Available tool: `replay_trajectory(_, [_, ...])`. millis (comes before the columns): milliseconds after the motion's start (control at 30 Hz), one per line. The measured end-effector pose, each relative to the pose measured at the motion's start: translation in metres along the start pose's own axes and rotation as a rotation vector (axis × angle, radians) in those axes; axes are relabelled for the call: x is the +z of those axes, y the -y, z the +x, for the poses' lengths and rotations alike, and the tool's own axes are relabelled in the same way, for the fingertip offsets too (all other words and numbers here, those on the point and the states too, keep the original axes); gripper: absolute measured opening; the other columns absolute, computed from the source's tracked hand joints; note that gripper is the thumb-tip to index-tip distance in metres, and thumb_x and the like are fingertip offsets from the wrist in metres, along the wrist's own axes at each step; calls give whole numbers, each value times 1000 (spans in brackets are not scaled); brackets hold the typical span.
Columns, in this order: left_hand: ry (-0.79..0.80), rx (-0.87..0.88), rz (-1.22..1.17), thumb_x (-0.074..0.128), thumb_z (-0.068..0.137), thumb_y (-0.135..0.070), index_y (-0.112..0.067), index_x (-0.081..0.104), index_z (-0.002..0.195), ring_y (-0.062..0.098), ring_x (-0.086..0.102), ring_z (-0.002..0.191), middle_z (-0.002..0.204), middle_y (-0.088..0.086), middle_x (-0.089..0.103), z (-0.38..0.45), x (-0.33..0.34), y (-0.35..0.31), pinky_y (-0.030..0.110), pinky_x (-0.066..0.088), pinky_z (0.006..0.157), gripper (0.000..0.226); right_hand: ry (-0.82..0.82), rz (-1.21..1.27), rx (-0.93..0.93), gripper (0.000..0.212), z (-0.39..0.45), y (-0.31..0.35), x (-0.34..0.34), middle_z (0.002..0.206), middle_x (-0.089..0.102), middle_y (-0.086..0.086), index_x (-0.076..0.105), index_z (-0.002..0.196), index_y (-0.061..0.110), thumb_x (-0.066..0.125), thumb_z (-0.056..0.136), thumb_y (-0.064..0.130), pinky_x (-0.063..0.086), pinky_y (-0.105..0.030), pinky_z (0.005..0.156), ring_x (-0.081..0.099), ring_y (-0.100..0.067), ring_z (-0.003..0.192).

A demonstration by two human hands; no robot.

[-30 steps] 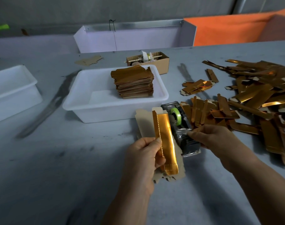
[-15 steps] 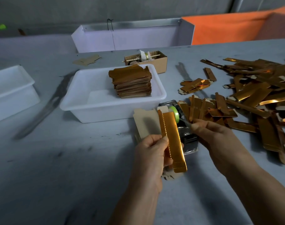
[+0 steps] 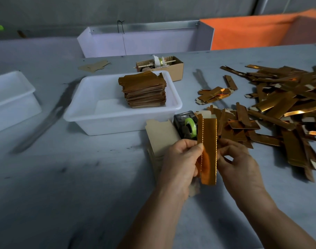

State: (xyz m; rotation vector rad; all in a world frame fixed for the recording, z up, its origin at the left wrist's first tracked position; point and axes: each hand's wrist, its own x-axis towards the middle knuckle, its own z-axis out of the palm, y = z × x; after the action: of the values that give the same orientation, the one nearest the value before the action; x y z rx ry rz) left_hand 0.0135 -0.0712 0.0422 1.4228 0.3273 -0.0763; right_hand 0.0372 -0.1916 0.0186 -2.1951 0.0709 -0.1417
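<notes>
A gold foil carton blank (image 3: pixel 208 151), partly folded into a narrow sleeve, stands upright between my hands above the grey table. My left hand (image 3: pixel 180 159) pinches its left edge with thumb and fingers; the blank's brown cardboard side (image 3: pixel 160 135) spreads out to the left behind that hand. My right hand (image 3: pixel 238 159) pinches the sleeve's right edge with curled fingers. Just behind the sleeve stands a dark tape dispenser (image 3: pixel 185 124) with a green roll.
A white tub (image 3: pixel 85 112) holding a stack of flat gold blanks (image 3: pixel 144 90) sits behind my hands. Loose gold sleeves (image 3: pixel 279 108) are heaped on the right. A second white tub (image 3: pixel 9 99) stands at left, a small cardboard box (image 3: pixel 177 69) behind.
My right hand has left the tape dispenser and come to the sleeve's right edge. The sleeve has shifted right and turned more upright in my left hand.
</notes>
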Motion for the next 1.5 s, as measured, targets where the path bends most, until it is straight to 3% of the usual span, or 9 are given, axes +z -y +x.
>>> replay_trajectory(333, [-23, -6, 134, 59, 94, -21, -16, 65, 90, -2, 47, 36, 51, -11, 55, 3, 2, -2, 11, 37, 40, 9, 17, 63, -23, 17, -8, -7, 0, 123, 47, 14, 60, 68, 24, 64, 84, 24, 36, -17, 79, 44, -3, 106])
replay_trajectory(467, [-70, 18, 220, 59, 94, -25, -21, 66, 93, 1, 55, 50, 70, -9, 63, 4, 5, -3, 12, 40, 46, 8, -17, -234, -201, 5, -6, -2, -2, 127, 50, 3, 64, 81, 13, 63, 86, 12, 35, -6, 72, 51, -8, 98])
replay_trajectory(567, [-61, 18, 230, 60, 94, -24, -23, 65, 91, 4, 52, 52, 82, -1, 70, 3, 4, -6, 15, 42, 47, 6, 5, -421, -238, 11, -8, -5, -2, 122, 54, -9, 66, 96, 3, 62, 86, 5, 37, -12, 78, 53, -20, 105])
replay_trajectory(733, [-74, -51, 137, 60, 93, -22, -22, 64, 88, -2, 53, 42, 67, -9, 62, 1, -4, -6, 14, 46, 46, 7, 113, 234, 158, 7, -14, 2, -32, 92, 60, 1, 58, 85, 19, 53, 90, 19, 46, -29, 71, 59, -19, 89])
replay_trajectory(833, [-38, -128, -76, 61, 92, -13, -12, 65, 97, 12, 72, 72, 94, 6, 71, -6, -7, -6, 28, 60, 69, 7, 240, 444, 163, 12, -16, 19, -55, 79, 66, 1, 66, 78, 20, 57, 74, 26, 48, -32, 73, 63, -16, 80])
replay_trajectory(1000, [-25, -88, -90, 64, 90, -10, -6, 68, 96, 19, 74, 79, 92, 10, 74, -16, -10, -8, 27, 60, 71, 9, 453, 380, -84, 19, -20, 51, -59, 77, 69, 6, 71, 78, 30, 55, 69, 30, 49, -19, 60, 63, -4, 70])
replay_trajectory(1100, [-56, -57, -105, 65, 88, -10, -7, 69, 93, 21, 74, 79, 88, 9, 75, -20, -14, -9, 30, 60, 72, 6, 444, 297, -186, 17, -18, 57, -52, 80, 70, 11, 72, 79, 27, 57, 79, 21, 45, -5, 61, 62, 2, 76])
replay_trajectory(1233, [-32, -21, -126, 66, 88, -9, -6, 69, 93, 19, 74, 76, 86, 8, 75, -25, -16, -11, 30, 60, 72, 6, 393, 171, -258, 32, -15, 57, -46, 88, 65, 24, 61, 98, 46, 58, 83, 18, 42, 1, 64, 58, 10, 86])
replay_trajectory(1500, [69, -20, -162, 59, 92, -6, -8, 70, 90, 23, 74, 82, 91, 11, 75, -30, -17, -17, 31, 60, 75, 11, 263, 63, -252, 29, -12, 57, -37, 77, 65, 14, 42, 87, 37, 66, 77, 24, 47, -13, 54, 62, 6, 72])
